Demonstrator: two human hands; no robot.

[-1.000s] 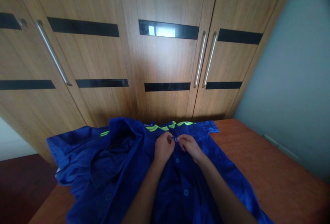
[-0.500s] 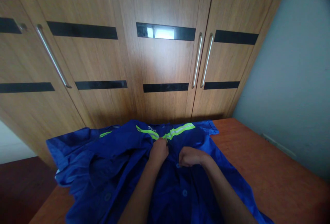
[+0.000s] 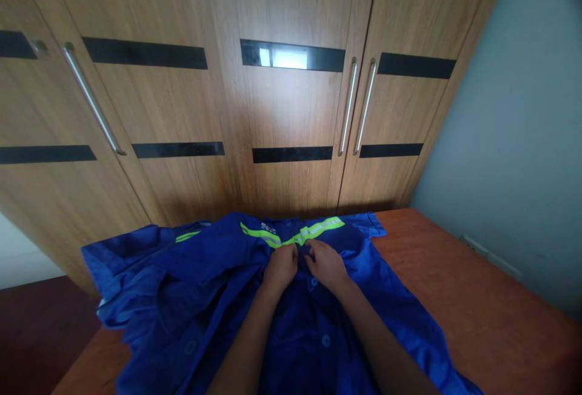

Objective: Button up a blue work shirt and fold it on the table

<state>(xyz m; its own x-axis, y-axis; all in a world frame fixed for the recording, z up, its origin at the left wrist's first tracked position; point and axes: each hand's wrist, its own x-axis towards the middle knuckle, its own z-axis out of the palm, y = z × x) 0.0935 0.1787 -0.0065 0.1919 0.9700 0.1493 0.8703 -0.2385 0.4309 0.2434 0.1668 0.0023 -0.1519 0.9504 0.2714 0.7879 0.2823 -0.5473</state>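
Observation:
A dark blue work jacket [image 3: 395, 316] with yellow-green reflective strips lies spread out, front side up. Closed around its front edge, just below the chest strip [image 3: 321, 228], is my left hand [image 3: 282, 266]. My right hand [image 3: 329, 264] is close beside it on the right, over the right front panel. Its fingers are bent, with a small gap between thumb and forefinger, and no cloth shows between them. Below that hand, a round button [image 3: 326, 340] sits on the right panel. Another button [image 3: 190, 346] shows on the loose left panel. My fists hide the cloth beneath them.
The jacket rests on a reddish-brown surface [image 3: 459, 286]. Behind it stands a wooden wardrobe [image 3: 291, 110] with black strips and long metal handles [image 3: 348, 107]. A pale wall [image 3: 513, 159] rises on the right, and dark floor [image 3: 40, 328] shows at lower left.
My right hand has moved up and to the left, close to my left hand, and its fist has loosened. The left hand keeps its place on the jacket's edge.

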